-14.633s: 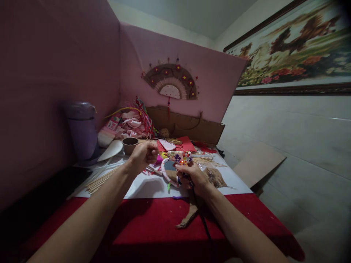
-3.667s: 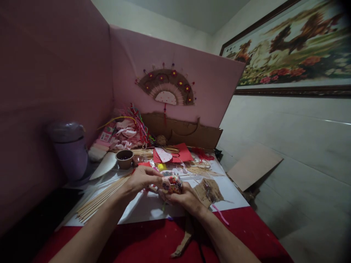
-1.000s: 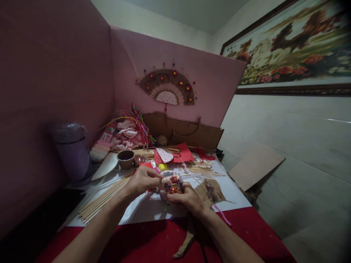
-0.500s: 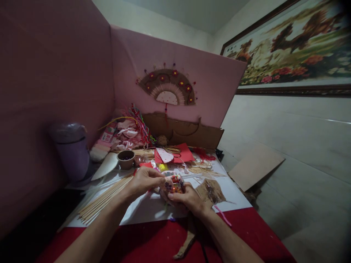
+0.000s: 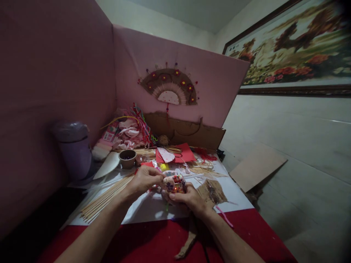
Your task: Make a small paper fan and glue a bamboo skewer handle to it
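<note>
Between my two hands, above the white paper, is a small rounded bundle with a colourful print point(image 5: 172, 179); its exact kind I cannot make out. A small orange-red spot glows on its front. My right hand point(image 5: 193, 200) is closed around its right side, the thumb lying across the lower front. At the upper left edge, my left hand point(image 5: 146, 179) pinches with thumb and fingertips. Whether those fingertips hold the bundle itself or a small piece on it is too small to tell. A yellow-capped item point(image 5: 164, 167) lies just behind.
Bamboo sticks point(image 5: 105, 199) lie at left, near a brown cup point(image 5: 127, 159) and a lilac bin point(image 5: 75, 153). Red paper point(image 5: 186, 151) and pipe cleaners point(image 5: 141, 122) are behind. Torn cardboard point(image 5: 215, 191) sits right. A decorated fan point(image 5: 171, 86) hangs on the pink board point(image 5: 214, 84).
The whole view has shifted slightly, moving things a little to the right. Both hands keep nearly the same grip on the patterned bundle.
</note>
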`<state>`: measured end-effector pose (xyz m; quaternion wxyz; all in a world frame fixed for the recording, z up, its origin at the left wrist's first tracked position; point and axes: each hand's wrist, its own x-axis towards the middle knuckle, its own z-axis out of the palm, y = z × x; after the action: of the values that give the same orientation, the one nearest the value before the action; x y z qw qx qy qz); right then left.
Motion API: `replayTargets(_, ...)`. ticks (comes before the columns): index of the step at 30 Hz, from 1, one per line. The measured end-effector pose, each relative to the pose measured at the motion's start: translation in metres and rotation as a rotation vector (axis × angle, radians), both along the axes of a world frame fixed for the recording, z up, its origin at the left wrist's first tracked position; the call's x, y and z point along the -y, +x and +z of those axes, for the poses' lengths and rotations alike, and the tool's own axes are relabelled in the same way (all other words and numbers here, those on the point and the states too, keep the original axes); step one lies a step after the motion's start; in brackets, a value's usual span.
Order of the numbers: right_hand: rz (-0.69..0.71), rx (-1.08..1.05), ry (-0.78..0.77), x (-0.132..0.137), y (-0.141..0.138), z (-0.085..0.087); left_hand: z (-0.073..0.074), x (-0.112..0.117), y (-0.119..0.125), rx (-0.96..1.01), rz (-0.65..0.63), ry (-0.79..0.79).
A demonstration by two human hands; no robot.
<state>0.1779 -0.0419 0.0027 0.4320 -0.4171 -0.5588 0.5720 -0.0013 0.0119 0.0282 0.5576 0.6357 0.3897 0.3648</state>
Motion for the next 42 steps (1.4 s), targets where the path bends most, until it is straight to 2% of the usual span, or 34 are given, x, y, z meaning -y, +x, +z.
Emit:
replayTargets(5,-0.014,-0.01,-0.008,-0.001,0.0014,-0.0003,0.0018,0.0002,-0.0042,0.028,-0.122,-0.003)
replayTargets(13,-0.041,-0.007,-0.008,-0.0028,0.0037,-0.0059,0.0008,0.0019,0.0002,0.047,-0.101,-0.027)
replayTargets(20,0.013,0.0,-0.008,-0.0027,0.005,-0.008,0.0007,0.0011,-0.0001,0.014,-0.071,-0.01)
replayTargets(24,-0.006,0.003,-0.012,-0.002,0.0049,-0.0069,0.0035,0.0017,-0.0014,0.005,-0.047,0.003)
replayTargets(30,-0.036,0.013,0.002,-0.0024,0.0048,-0.0049,0.0006,0.0002,-0.0028,0.003,-0.106,0.015)
replayTargets(37,-0.032,-0.021,-0.047,-0.0017,0.0043,-0.0037,0.0038,0.0015,0.0009,0.009,0.02,-0.026)
replayTargets(39,-0.027,-0.019,-0.051,-0.0013,0.004,-0.0034,0.0048,0.0015,-0.0003,0.012,0.002,-0.037)
replayTargets(42,-0.035,-0.024,-0.029,-0.001,0.0036,-0.0029,0.0031,0.0008,-0.0021,0.029,-0.088,-0.034)
